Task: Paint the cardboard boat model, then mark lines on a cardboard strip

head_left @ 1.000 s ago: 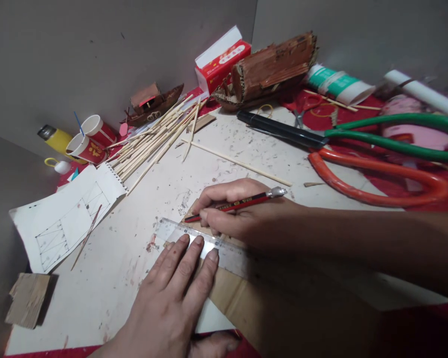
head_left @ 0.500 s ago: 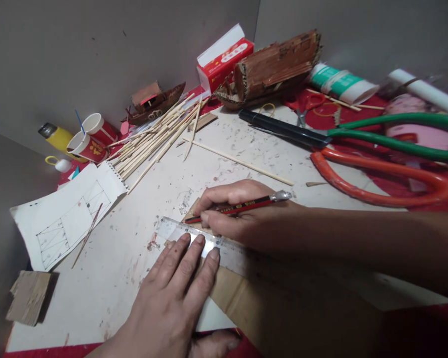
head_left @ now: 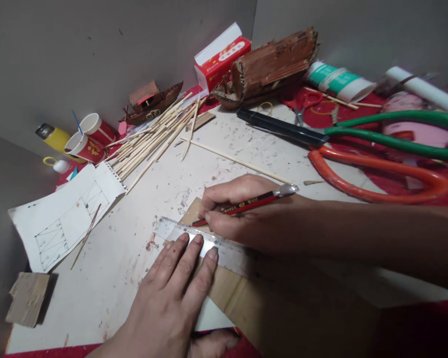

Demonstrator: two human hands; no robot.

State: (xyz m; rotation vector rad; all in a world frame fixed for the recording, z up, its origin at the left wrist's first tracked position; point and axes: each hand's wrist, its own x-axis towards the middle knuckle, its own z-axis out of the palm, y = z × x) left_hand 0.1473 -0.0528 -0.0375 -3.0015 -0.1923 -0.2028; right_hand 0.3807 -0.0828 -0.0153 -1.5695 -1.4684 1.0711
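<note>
Left hand [head_left: 175, 293] flat, fingers spread, pins the ruler [head_left: 209, 247] on cardboard [head_left: 231, 293]; right hand [head_left: 246, 214] grips a pencil [head_left: 246, 205]. Best kept tight against the ruler's edge.

Your left hand [head_left: 171, 298] lies flat on the ruler [head_left: 216, 251], which crosses the cardboard sheet [head_left: 239, 298] at the near edge of the tabletop [head_left: 134, 248], with your right hand [head_left: 246, 214] just behind the ruler holding the pencil [head_left: 246, 204] tip-down on the cardboard. To the left lie the sketch paper [head_left: 63, 219] and, nearer you, a cardboard scrap [head_left: 27, 298]; behind them stand the paper cups [head_left: 87, 139] beside the bottle [head_left: 56, 138]. The bundle of sticks [head_left: 153, 136] fans out behind centre before the small model boat [head_left: 151, 102], the larger model boat [head_left: 272, 67] sits at the back, and the long-handled shears [head_left: 377, 144] lie to the right.
</note>
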